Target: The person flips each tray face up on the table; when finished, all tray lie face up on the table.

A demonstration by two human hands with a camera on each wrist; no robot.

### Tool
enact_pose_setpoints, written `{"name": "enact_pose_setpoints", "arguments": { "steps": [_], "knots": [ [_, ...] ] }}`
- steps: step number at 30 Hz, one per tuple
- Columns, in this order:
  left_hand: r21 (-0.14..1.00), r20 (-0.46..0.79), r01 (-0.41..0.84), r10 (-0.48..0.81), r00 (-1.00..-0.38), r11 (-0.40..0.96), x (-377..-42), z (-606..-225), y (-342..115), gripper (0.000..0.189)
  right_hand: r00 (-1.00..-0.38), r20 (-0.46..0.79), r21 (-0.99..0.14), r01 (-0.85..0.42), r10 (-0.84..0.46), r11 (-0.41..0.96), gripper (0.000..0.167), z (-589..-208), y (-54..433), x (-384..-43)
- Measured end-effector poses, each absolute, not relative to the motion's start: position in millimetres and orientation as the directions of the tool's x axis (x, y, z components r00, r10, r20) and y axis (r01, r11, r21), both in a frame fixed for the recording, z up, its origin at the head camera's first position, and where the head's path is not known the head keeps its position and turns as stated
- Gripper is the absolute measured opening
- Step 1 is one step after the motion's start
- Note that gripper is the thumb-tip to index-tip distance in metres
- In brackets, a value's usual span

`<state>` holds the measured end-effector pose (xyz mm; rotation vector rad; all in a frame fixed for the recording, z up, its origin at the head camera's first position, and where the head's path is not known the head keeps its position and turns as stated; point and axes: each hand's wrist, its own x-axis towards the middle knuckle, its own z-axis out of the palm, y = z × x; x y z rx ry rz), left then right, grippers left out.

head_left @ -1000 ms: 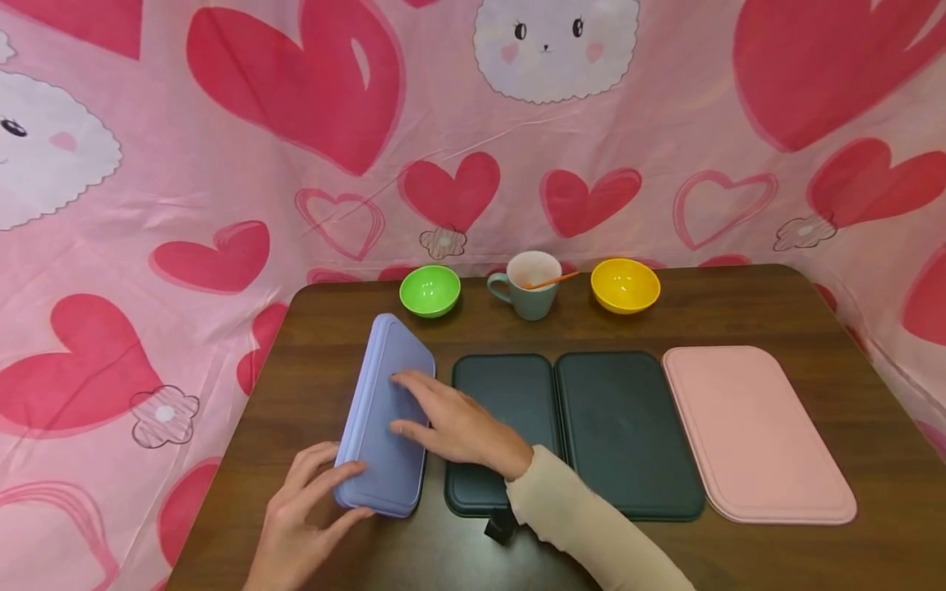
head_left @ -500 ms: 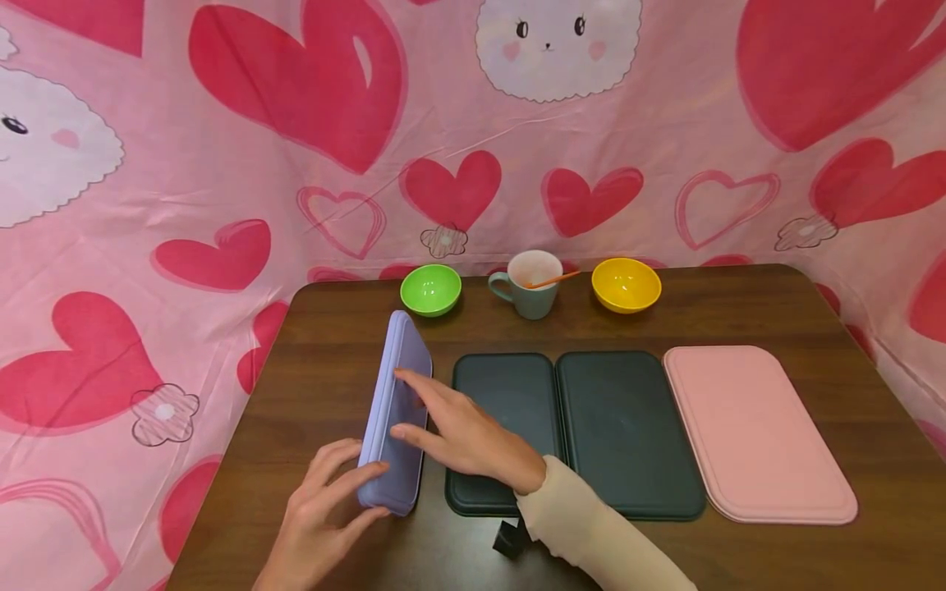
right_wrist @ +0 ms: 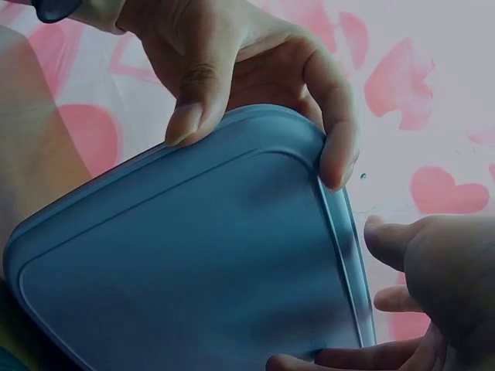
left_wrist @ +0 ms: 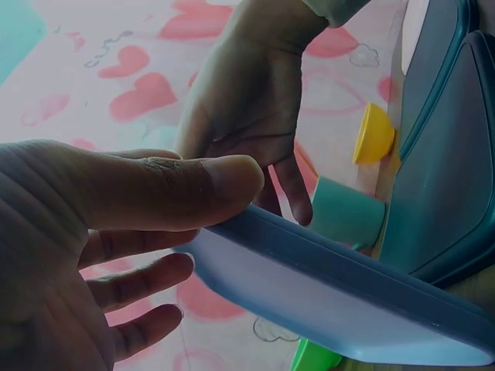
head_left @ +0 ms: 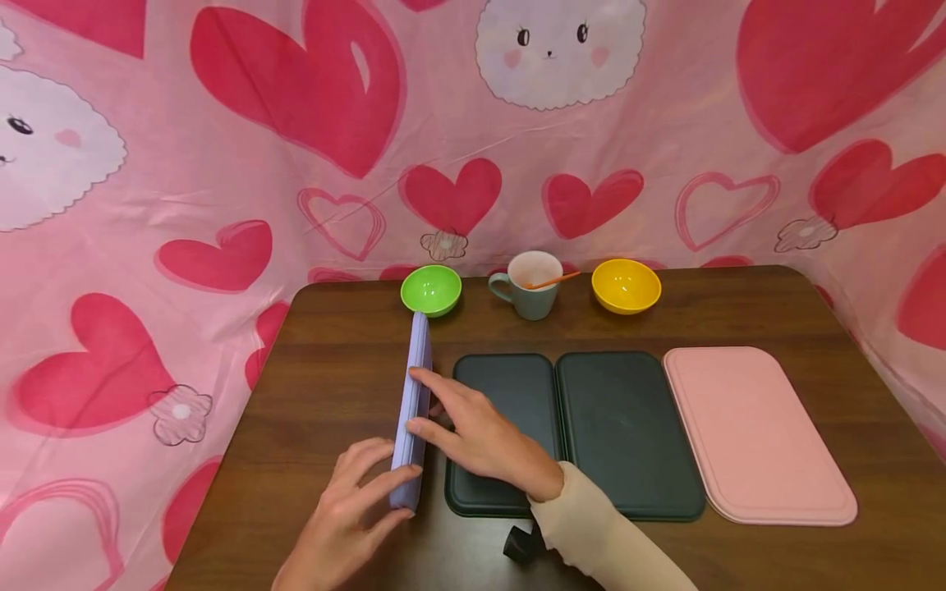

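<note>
A purple cutting board (head_left: 418, 353) with rounded corners stands nearly upright on its long edge, left of two dark green boards. My left hand (head_left: 351, 509) pinches its near end; in the left wrist view the thumb (left_wrist: 232, 179) lies over the rim, and the right wrist view shows thumb and finger on the corner. From the right side, my right hand (head_left: 484, 427) touches the same board around its upper edge, fingers fairly straight. In the right wrist view its fingertips (right_wrist: 298, 362) rest on the board's face, while its thumb (right_wrist: 383, 239) stands off the rim.
Right of the purple board lie a dark green board (head_left: 506, 394), another dark green board (head_left: 628, 435) and a pink board (head_left: 761, 435). Along the back stand a green bowl (head_left: 432, 290), a mug (head_left: 534, 300) holding an orange stick (head_left: 554, 281), and a yellow bowl (head_left: 626, 287).
The purple board has tilted from a slant, its right face showing, to almost upright. Its upper edge moved right, and both hands moved right with it.
</note>
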<state>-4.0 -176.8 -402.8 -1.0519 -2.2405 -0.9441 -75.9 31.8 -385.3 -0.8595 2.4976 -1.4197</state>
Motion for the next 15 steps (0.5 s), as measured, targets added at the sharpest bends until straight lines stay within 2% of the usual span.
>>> {"name": "enact_pose_setpoints", "arguments": {
  "steps": [8, 15],
  "knots": [
    [0.303, 0.631, 0.814, 0.536, -0.561, 0.496, -4.5, -401.0, -167.7, 0.035, -0.834, 0.172, -0.806, -0.425, -0.525, 0.411, 0.054, -384.1, 38.7, -74.6],
    [0.284, 0.587, 0.821, 0.587, -0.558, 0.496, -4.3, -402.6, -161.9, 0.033, -0.846, 0.177, -0.789, -0.428, -0.503, 0.441, 0.050, -385.2, 41.9, -73.7]
  ]
}}
